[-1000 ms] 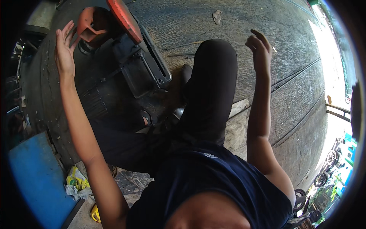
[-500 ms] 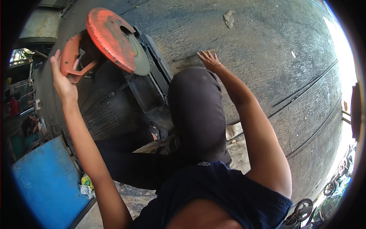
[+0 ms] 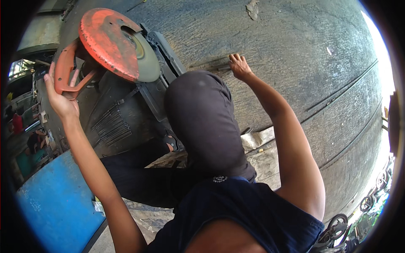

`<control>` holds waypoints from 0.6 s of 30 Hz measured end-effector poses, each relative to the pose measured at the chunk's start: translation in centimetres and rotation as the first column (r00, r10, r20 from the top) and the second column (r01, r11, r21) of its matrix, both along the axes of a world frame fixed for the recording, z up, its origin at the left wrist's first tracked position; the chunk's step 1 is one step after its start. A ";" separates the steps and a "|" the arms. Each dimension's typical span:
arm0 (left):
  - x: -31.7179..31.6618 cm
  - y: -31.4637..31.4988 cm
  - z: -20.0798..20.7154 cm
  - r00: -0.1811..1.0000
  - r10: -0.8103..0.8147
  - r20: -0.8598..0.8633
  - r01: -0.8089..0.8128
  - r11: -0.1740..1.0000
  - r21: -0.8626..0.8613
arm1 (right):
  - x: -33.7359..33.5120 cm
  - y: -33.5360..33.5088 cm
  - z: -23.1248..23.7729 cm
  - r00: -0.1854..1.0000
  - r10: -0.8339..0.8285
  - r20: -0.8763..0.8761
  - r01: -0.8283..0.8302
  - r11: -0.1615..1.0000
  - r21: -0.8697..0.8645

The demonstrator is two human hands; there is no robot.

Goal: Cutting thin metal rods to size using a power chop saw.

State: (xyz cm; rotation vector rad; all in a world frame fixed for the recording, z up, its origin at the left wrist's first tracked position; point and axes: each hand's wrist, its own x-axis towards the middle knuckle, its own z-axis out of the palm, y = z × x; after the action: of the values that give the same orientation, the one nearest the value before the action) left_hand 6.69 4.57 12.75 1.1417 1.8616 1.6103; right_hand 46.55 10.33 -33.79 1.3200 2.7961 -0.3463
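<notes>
An orange cut-off saw (image 3: 107,46) with a round blade guard and a greyish abrasive disc (image 3: 149,63) stands at the upper left. My left hand (image 3: 63,99) is wrapped around its orange loop handle (image 3: 63,71), fingers passing through the opening. Black saw base parts (image 3: 166,52) show beside the disc, where my knee hides some of them. Beyond the knee, my right hand (image 3: 240,67) is closed, fingers curled down at the end of a thin dark metal rod (image 3: 209,63) low over the floor.
Several thin rods (image 3: 112,126) lie in a row below the saw, near my sandalled foot (image 3: 174,143). A blue panel (image 3: 59,202) stands at lower left. A scrap (image 3: 252,9) lies on the rough concrete floor (image 3: 287,46). Wheels (image 3: 337,227) show at lower right.
My right hand has gone from flat and spread to curled, shifting slightly right. The saw, my left hand and my knee appear farther left in view.
</notes>
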 end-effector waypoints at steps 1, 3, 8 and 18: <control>0.0 0.0 0.0 1.000 -0.004 0.019 0.004 1.000 -0.004 | 0.0 0.3 0.1 1.000 -0.001 0.026 0.001 1.000 -0.006; -0.1 0.1 0.0 1.000 -0.008 -0.003 0.008 1.000 0.015 | -0.2 0.7 0.0 0.999 0.020 -0.050 -0.012 0.990 0.142; -0.1 0.2 0.0 0.999 -0.001 0.032 0.000 1.000 0.015 | -2.6 2.3 -0.6 0.985 -0.037 -0.170 0.033 0.999 -0.024; -0.1 0.1 0.0 0.996 -0.013 0.083 0.014 1.000 -0.007 | -2.5 1.2 -1.5 0.999 0.003 -0.038 -0.001 0.998 0.063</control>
State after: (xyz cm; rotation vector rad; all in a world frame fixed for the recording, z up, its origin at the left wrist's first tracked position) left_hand 6.54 4.66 12.73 1.0656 1.8022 1.6168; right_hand 44.06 11.50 -35.33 1.3369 2.8622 -0.2883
